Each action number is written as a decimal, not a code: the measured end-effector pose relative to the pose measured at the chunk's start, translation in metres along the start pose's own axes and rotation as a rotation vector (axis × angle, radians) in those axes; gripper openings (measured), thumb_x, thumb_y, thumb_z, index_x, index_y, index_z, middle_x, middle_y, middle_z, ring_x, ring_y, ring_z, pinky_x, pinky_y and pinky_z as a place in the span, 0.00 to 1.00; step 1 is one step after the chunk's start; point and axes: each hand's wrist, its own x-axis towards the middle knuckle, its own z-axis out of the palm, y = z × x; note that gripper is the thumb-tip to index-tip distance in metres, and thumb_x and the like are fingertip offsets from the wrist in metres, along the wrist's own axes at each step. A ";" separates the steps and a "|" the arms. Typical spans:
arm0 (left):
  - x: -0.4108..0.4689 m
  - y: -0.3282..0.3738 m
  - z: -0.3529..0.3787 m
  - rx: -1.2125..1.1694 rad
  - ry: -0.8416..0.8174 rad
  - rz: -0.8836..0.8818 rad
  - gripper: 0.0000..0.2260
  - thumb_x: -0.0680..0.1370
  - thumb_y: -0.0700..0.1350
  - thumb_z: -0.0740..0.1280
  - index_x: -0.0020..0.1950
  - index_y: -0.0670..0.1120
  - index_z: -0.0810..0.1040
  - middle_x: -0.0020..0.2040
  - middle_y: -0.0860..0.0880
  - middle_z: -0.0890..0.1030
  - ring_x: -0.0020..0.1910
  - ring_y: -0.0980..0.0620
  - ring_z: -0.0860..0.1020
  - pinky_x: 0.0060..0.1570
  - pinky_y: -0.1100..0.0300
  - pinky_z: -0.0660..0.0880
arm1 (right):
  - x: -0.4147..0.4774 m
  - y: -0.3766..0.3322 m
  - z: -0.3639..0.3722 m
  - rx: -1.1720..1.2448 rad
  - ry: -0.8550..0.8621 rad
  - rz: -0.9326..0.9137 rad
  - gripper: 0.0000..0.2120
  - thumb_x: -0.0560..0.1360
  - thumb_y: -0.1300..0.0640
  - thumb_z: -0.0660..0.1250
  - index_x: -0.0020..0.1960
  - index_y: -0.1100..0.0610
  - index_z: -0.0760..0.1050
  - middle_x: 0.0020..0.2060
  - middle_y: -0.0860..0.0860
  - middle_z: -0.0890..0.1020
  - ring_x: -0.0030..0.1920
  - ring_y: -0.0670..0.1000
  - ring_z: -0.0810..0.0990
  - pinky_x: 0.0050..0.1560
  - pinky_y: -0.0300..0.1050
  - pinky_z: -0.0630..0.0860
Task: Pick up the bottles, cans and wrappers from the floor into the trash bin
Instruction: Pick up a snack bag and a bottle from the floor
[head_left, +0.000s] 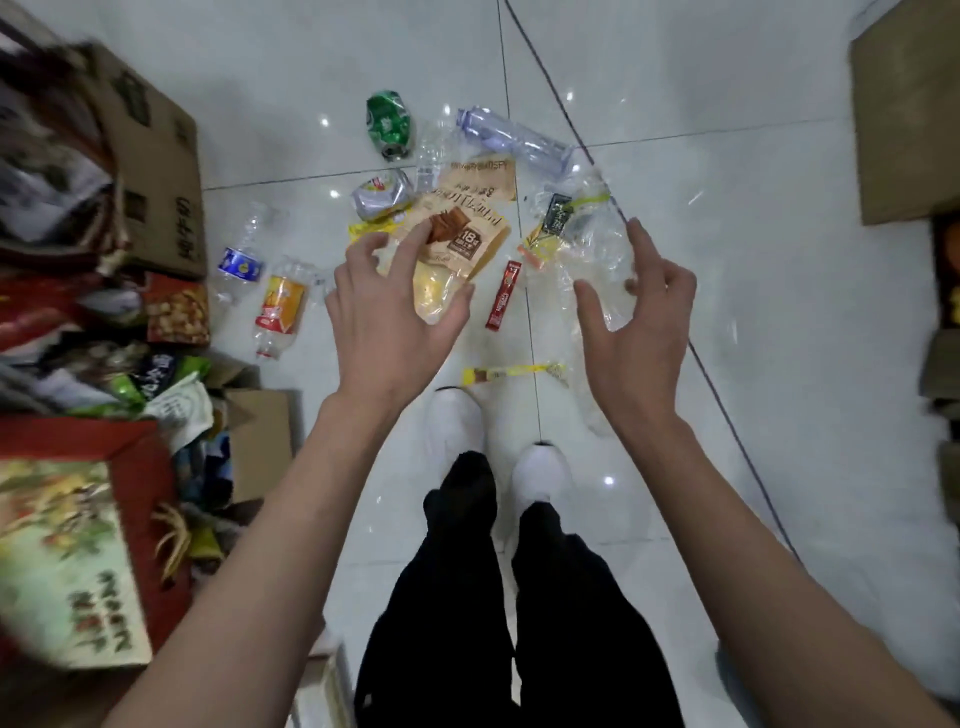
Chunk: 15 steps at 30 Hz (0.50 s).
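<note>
- Two bare hands hover over litter on the floor (727, 218): left hand (395, 306) and right hand (636, 312), fingers spread, holding nothing.
- Snack wrapper (457, 234) lies under the left hand; green can (389, 124) at twelve o'clock of it.
- Clear bottle (514, 137) at one o'clock.

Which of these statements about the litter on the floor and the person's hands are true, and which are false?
1. The green can lies crushed on the floor. True.
2. The left hand grips a bottle. False: it is open, above the brown snack wrapper.
3. The right hand is open. True.
4. The red stick packet lies inside a cardboard box. False: it lies on the floor tiles.
5. The person is barefoot. False: white shoes show.
</note>
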 end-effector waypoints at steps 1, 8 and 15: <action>-0.010 0.014 -0.022 -0.011 0.014 0.000 0.29 0.75 0.63 0.67 0.74 0.56 0.70 0.69 0.42 0.70 0.65 0.41 0.72 0.65 0.46 0.69 | -0.009 -0.018 -0.020 0.020 0.006 -0.003 0.30 0.80 0.49 0.70 0.80 0.45 0.64 0.62 0.51 0.68 0.61 0.52 0.77 0.59 0.34 0.68; -0.067 0.081 -0.120 -0.042 0.089 0.064 0.28 0.75 0.64 0.66 0.73 0.55 0.71 0.67 0.43 0.71 0.64 0.43 0.72 0.64 0.45 0.71 | -0.069 -0.082 -0.118 0.068 0.073 -0.048 0.30 0.80 0.50 0.70 0.80 0.46 0.64 0.63 0.53 0.69 0.60 0.52 0.77 0.56 0.30 0.69; -0.162 0.119 -0.144 -0.075 0.043 0.150 0.29 0.75 0.63 0.66 0.74 0.56 0.70 0.68 0.43 0.70 0.67 0.43 0.70 0.65 0.44 0.70 | -0.162 -0.077 -0.185 0.120 0.170 0.013 0.31 0.80 0.50 0.70 0.80 0.47 0.64 0.62 0.50 0.69 0.61 0.49 0.77 0.58 0.24 0.66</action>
